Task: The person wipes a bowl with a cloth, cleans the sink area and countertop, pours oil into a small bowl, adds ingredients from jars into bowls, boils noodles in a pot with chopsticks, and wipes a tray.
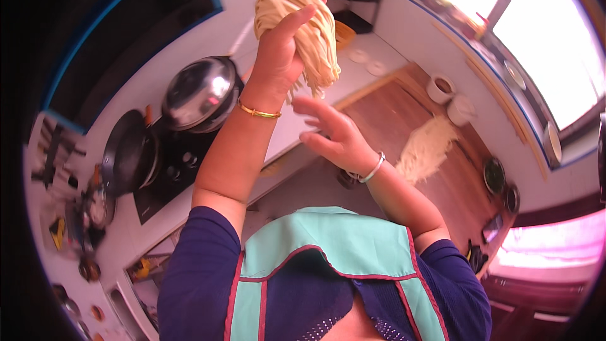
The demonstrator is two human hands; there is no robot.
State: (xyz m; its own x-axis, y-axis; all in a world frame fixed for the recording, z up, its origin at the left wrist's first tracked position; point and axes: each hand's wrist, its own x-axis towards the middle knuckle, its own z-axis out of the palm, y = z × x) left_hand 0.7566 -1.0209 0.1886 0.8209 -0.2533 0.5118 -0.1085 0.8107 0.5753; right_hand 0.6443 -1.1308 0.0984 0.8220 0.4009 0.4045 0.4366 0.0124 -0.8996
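Note:
A thick bundle of pale, fresh noodles hangs from my raised left hand, whose fingers close around its middle. Loose strand ends dangle below the bundle. A gold bangle circles that wrist. Lower and to the right, my right hand is empty, with its fingers apart, just beneath the dangling ends; it wears a silver bangle. More noodles lie in a loose heap on the brown wooden board to the right.
On the left are a covered wok with a shiny lid and a dark pan over a black cooktop. White containers line the board's far edge. A small dark bowl and a phone sit at its right side.

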